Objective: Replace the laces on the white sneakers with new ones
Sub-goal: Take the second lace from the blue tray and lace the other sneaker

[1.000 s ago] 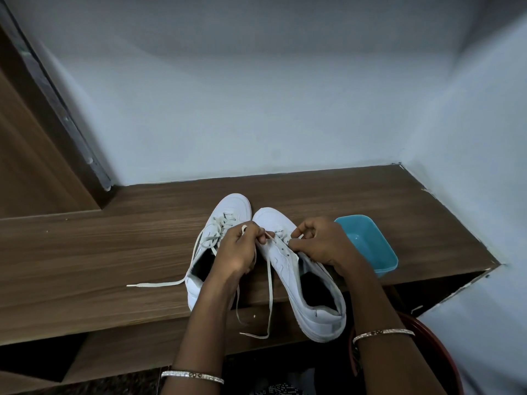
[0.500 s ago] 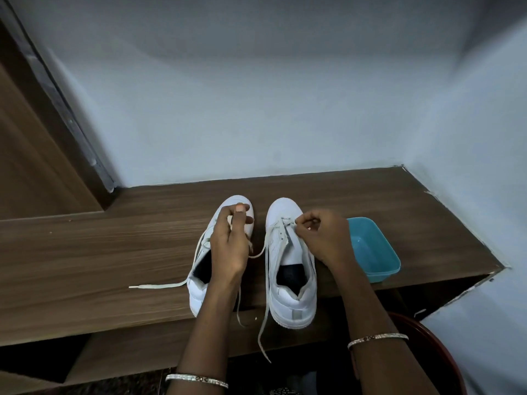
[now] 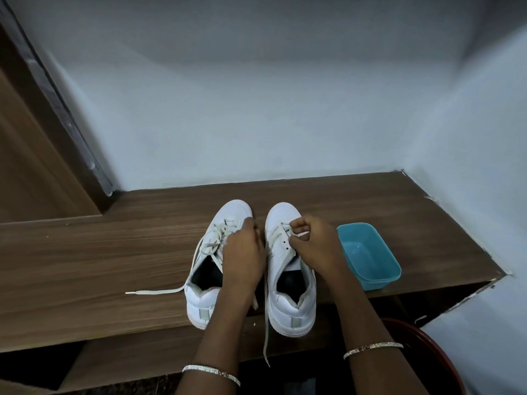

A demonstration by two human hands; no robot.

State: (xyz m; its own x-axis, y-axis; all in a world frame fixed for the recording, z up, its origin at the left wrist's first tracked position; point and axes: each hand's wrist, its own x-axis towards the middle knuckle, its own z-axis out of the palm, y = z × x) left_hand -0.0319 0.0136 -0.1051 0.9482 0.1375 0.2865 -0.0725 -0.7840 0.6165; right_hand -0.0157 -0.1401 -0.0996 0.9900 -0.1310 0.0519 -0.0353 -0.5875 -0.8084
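Worktop [image 3: 85, 252]: brown wood-grain, set into a corner w/ pale walls behind & to the right.
Left sneaker [image 3: 212, 269]: white, toe pointing away from the person, heel near the front edge. Loosely laced; its lace [image 3: 159, 291] trails off to the left across the wood, tip lying flat.
Right sneaker [image 3: 288, 280]: white, parallel & just beside the left one, heel at the front edge. Upper eyelets look bare; lacing only near the toe.
Loose lace end [image 3: 266, 323]: runs down betw. the two sneakers, hangs over the front edge.
Left hand [image 3: 242, 252]: lies over the gap betw. the sneakers, partly covering the left one's inner side. Fingers curled toward the toe end; grip is hidden under the hand, so can't tell if it's closed on a lace.
Right hand [image 3: 313, 243]: over the right sneaker's outer side. Thumb & forefinger grip pinched together on the lace at the eyelets near the toe; pinch sits directly above the tongue area.
Tub [image 3: 370, 252]: teal plastic, rectangular, just right of the right hand, on the worktop near the front edge.
Wrists: a bangle on each.
Red-brown round rim [image 3: 439, 352]: bottom right, below worktop level.
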